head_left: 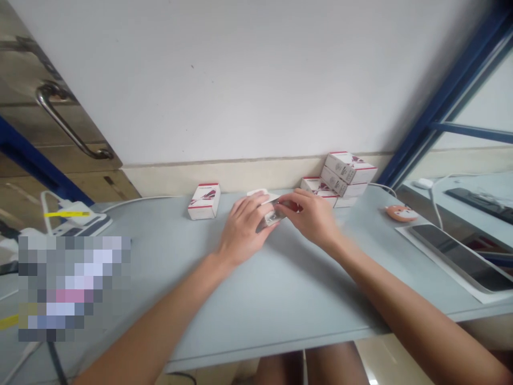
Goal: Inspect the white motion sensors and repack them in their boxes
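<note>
Above the middle of the table, my left hand is wrapped round a small white box. A white flap stands out from it beyond my left fingers, and its near side looks greyish and blurred. My right hand is closed, with thumb and fingertips pinching at the right end of the same box. A bit of dark red shows beneath those fingers. Most of the box is hidden by both hands. Left of them stands a similar white and red box; behind my right hand is a stack of several such boxes.
A grey table runs along a white wall. A power strip with cables and a pixelated patch lie at left. At right are an orange animal-shaped object and a dark flat panel on a white sheet.
</note>
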`<state>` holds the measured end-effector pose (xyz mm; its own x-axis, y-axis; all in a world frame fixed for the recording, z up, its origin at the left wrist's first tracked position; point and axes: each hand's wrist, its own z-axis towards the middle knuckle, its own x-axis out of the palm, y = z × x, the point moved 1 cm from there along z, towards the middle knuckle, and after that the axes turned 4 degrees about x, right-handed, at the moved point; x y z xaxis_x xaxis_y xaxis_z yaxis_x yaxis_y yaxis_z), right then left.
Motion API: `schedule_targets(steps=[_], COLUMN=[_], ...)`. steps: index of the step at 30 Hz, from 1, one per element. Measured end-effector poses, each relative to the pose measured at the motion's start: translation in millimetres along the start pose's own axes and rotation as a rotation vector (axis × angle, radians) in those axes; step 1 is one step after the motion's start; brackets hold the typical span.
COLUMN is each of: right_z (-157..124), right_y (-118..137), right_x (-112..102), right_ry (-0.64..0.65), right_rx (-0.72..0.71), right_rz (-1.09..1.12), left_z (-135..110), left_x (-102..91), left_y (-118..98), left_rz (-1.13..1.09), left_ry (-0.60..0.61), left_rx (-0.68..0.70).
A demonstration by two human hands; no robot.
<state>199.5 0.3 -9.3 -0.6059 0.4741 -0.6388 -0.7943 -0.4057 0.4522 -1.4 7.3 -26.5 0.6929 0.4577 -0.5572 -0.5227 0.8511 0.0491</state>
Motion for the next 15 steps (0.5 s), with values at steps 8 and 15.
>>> schedule_targets(steps=[8,15], right_z=[0,11], right_y=[-5,-11], right_x=[1,-13], right_ry=[-0.079,-0.144], right_rx=[-0.086,0.037], right_rz=[-0.003,0.241], left_z=[-22,-14], left_x=[19.7,11.2], left_y=[20,28], left_rz=[-0.179,-0.297], left_ry=[0.020,0.106], left_rx=[-0.243,-0.309])
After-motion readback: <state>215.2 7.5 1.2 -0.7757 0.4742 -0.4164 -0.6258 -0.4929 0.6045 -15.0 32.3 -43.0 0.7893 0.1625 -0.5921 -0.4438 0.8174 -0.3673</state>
